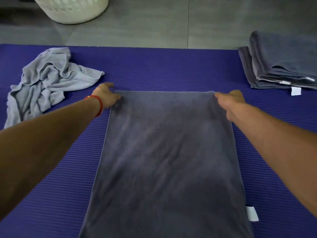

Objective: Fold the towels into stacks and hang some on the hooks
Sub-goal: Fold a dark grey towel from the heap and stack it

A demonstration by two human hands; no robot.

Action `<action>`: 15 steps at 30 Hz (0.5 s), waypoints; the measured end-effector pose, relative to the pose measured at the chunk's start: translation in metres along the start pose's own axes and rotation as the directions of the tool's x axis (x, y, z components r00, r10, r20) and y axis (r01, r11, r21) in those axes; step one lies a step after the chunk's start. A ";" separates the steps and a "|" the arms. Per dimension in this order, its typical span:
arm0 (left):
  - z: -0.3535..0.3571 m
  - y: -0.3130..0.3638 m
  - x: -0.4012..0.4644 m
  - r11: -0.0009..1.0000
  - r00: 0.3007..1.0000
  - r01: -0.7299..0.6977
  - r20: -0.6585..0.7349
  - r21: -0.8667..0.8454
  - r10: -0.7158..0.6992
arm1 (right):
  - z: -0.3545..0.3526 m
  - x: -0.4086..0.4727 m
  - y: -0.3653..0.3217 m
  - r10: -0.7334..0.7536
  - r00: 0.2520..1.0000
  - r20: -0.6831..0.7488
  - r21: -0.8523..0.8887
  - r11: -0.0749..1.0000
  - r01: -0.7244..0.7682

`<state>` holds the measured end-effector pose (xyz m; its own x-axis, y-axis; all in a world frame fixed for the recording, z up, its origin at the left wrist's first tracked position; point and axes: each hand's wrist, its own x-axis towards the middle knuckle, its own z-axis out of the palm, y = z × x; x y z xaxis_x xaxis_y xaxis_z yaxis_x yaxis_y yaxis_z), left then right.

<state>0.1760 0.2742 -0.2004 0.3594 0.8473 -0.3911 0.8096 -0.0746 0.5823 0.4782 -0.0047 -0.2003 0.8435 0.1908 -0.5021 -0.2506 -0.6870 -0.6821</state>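
Lying flat mid-mat on purple mat [154,66]: dark grey towel [168,160], far corners pinched by left hand [106,96] and right hand [231,102]; crumpled light towel [46,83] far left, folded stack [281,62] far right.

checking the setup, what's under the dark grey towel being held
The ribbed purple mat lies under the dark grey towel, showing all around it. Anything else beneath is covered.

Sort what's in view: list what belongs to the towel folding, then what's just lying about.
In the job: dark towel, gripped at its far corners by left hand and right hand; crumpled light towel; folded stack.

Lying about: purple mat, white basket, red wristband.
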 end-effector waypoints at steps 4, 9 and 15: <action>-0.008 0.006 0.001 0.943 0.986 -0.160 0.093 0.292 0.138 | -0.006 0.006 -0.006 0.012 0.998 0.057 0.059 0.998 -0.015; -0.010 0.006 -0.001 0.963 0.984 -0.176 0.032 0.203 0.173 | -0.015 0.000 -0.003 -0.255 0.966 0.031 -0.137 0.957 0.257; -0.016 0.011 -0.007 0.996 0.991 -0.087 0.100 0.029 0.083 | -0.033 0.007 -0.003 -0.293 0.941 0.171 -0.038 0.952 0.303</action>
<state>0.1748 0.2763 -0.1803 0.4704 0.7811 -0.4107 0.7884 -0.1630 0.5931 0.5003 -0.0239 -0.1841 0.7856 0.5005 -0.3638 0.0351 -0.6230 -0.7814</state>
